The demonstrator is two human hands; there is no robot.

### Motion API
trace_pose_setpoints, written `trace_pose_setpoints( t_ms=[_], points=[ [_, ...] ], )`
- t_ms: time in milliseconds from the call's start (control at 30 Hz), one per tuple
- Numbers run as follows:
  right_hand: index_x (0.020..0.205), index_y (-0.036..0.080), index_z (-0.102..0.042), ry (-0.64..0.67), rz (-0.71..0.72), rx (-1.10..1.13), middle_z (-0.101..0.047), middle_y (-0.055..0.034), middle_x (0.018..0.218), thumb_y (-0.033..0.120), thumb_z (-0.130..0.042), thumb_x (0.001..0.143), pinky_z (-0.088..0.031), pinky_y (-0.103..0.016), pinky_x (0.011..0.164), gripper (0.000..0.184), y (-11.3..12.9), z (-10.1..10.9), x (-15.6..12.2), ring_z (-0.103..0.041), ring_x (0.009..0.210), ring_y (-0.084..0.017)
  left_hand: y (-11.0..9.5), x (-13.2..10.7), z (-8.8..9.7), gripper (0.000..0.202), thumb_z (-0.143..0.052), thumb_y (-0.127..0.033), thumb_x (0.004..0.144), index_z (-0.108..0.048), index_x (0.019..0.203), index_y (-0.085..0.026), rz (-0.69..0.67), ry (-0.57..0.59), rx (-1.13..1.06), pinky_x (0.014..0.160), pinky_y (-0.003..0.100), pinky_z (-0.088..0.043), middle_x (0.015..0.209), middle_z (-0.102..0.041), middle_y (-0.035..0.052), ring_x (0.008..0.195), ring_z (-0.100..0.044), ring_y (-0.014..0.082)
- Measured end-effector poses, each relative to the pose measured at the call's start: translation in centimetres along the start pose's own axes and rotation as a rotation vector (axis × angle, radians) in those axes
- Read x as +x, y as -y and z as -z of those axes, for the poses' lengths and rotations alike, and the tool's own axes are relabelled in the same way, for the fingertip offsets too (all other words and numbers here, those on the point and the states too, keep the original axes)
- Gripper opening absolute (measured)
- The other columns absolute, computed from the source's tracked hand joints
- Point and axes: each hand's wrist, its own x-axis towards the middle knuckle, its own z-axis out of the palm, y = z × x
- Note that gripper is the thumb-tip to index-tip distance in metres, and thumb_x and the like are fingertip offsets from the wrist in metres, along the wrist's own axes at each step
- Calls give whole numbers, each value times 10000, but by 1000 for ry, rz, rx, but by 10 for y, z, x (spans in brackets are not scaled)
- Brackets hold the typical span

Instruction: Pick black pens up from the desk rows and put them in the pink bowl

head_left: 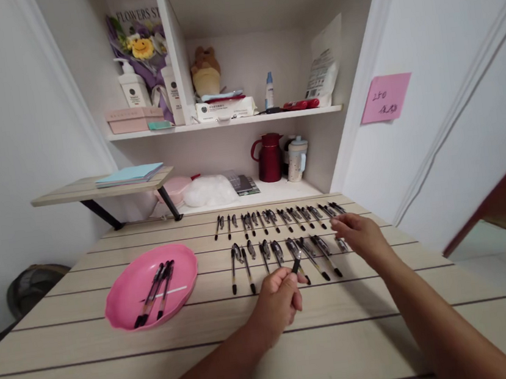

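My left hand (pixel 279 300) is closed around a pen (pixel 296 265), whose dark end sticks up past the thumb; the rest is hidden in the palm. To the right, my right hand (pixel 359 235) reaches over the end of the rows with its fingers bent together. Whether anything is between those fingertips cannot be made out. Just below them lies a small clear-and-dark cap-like piece (pixel 341 244). A back row of black pens (pixel 265 222) and short pieces lies across the table, and a front row of longer-looking pens (pixel 247 270) is nearer me.
A pink scalloped tray (pixel 118 292) on the left holds several black pens (pixel 164 289) and a white stick. Behind it stands a small raised shelf (pixel 68 190) with blue paper. A cabinet at the back holds a red jug (pixel 270 158) and a pale cup (pixel 297 159).
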Motion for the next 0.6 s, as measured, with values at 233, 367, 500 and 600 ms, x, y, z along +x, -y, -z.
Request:
trace_pose_setpoints(
  t_ms=[233, 367, 500, 600],
  points=[
    [777, 163, -659, 53, -38, -647, -665, -157, 823, 295, -551, 673, -390, -333, 617, 200, -52, -7, 24, -596, 822, -287, 2, 1, 0, 295, -456, -428, 792, -505, 852, -144, 20, -17, 5, 313, 177, -103, 449, -415, -83, 273, -196, 12],
    [776, 161, -647, 23, -31, -529, -657, -133, 774, 239, -525, 681, -384, -318, 602, 173, -52, -12, 23, -590, 771, -258, 2, 1, 1, 326, -469, -454, 779, -507, 857, -140, 2, -23, 13, 316, 177, -103, 460, -421, -82, 275, -205, 9],
    [708, 186, -586, 126, -28, 13, -546, -6, 551, 340, -516, 722, -351, -259, 489, 170, -19, -13, 16, -511, 529, -147, 1, 1, 1, 344, -466, -469, 775, -508, 857, -137, 12, -28, 34, 315, 172, -114, 459, -424, -81, 275, -228, 12],
    [711, 200, -529, 314, -38, 560, -490, 42, 546, 344, -620, 669, -313, -223, 455, 176, 15, -20, -4, -440, 479, -94, 2, 2, 2, 324, -447, -447, 788, -506, 868, -138, 11, -28, 39, 311, 170, -120, 460, -426, -81, 270, -236, 14]
  ],
)
